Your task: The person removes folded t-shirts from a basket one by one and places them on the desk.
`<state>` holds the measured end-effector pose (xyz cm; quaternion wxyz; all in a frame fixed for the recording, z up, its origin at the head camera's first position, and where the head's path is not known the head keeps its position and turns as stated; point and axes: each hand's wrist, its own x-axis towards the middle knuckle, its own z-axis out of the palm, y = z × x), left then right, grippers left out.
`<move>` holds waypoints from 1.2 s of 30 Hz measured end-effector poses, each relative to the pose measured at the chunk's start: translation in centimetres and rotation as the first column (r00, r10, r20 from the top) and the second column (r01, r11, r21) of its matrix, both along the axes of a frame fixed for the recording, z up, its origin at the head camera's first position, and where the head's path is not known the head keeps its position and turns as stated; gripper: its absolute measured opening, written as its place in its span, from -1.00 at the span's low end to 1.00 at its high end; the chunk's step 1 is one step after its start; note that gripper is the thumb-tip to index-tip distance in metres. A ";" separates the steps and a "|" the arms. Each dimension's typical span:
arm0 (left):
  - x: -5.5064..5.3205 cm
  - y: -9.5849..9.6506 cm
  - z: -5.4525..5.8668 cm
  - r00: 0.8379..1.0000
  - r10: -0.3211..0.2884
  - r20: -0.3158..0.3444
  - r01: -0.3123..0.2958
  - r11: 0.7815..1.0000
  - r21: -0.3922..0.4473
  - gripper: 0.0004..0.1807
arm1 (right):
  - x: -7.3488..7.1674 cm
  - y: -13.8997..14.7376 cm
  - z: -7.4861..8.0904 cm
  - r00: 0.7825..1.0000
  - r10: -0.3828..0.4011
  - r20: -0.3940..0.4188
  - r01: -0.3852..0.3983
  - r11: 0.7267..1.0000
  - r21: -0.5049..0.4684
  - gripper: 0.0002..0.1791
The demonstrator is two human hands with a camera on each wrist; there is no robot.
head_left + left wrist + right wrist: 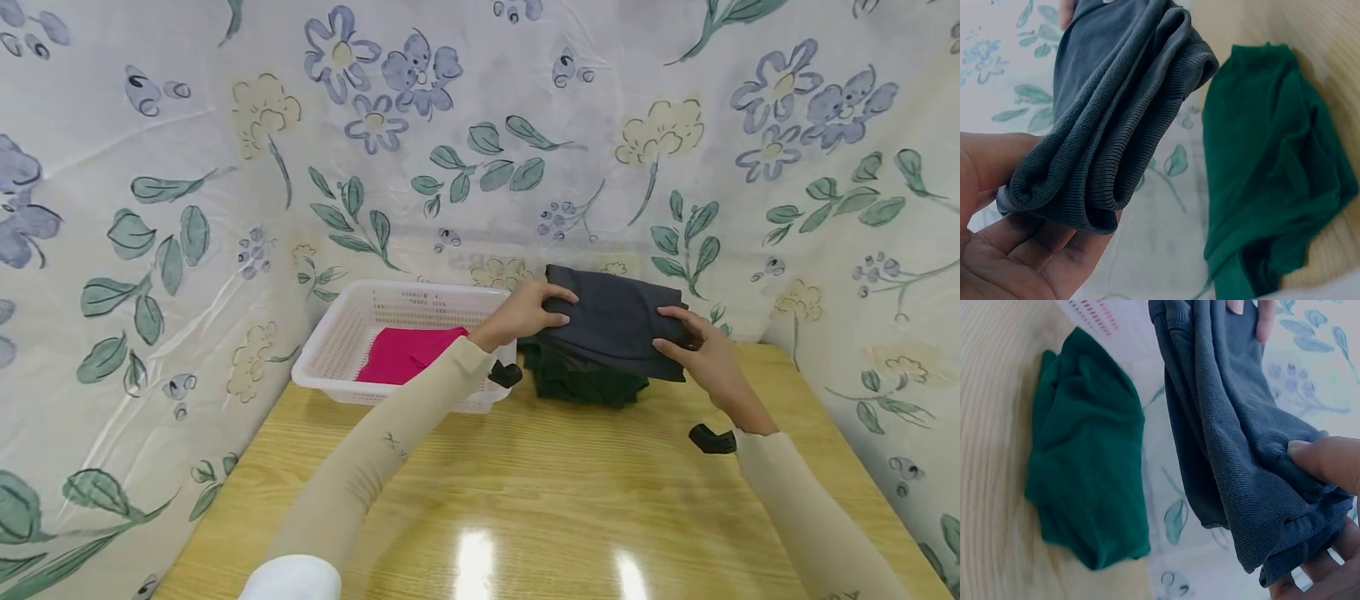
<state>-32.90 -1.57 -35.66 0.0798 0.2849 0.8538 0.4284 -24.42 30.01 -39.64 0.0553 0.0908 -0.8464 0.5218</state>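
Between both hands is a folded dark grey garment [611, 321] with ribbed edges, its layers showing in the left wrist view. My left hand [525, 312] grips its left end, thumb on one side and fingers on the other. At the other end, my right hand [701, 354] pinches the folded layers between thumb and fingers. Below and behind the grey bundle, a folded dark green cloth [585, 385] lies on the table, partly covered by it in the head view. Both wrist views show the green cloth [1088, 456] apart from the grey one.
A white perforated plastic basket [318, 371] stands on the left of the wooden table [525, 475], with a bright pink cloth [401, 354] inside. My left forearm crosses in front of the basket. Flower-printed sheeting [480, 192] hangs behind and along both sides of the table.
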 end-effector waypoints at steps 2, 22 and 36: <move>0.1 0.6 -0.1 1.000 -0.006 0.001 0.006 1.000 -0.004 -0.60 | 0.1 0.5 -0.1 1.000 -0.005 0.001 0.005 1.000 -0.006 -0.33; 0.8 7.5 -3.0 0.998 -0.046 -0.040 0.047 0.998 0.034 -0.60 | 0.4 6.6 -2.9 0.996 -0.089 -0.026 0.091 0.992 0.087 -0.33; 1.9 12.4 -4.7 1.000 -0.013 -0.019 0.014 0.999 0.029 -0.61 | 1.5 9.7 -4.6 0.987 -0.153 -0.038 0.155 0.985 0.069 -0.36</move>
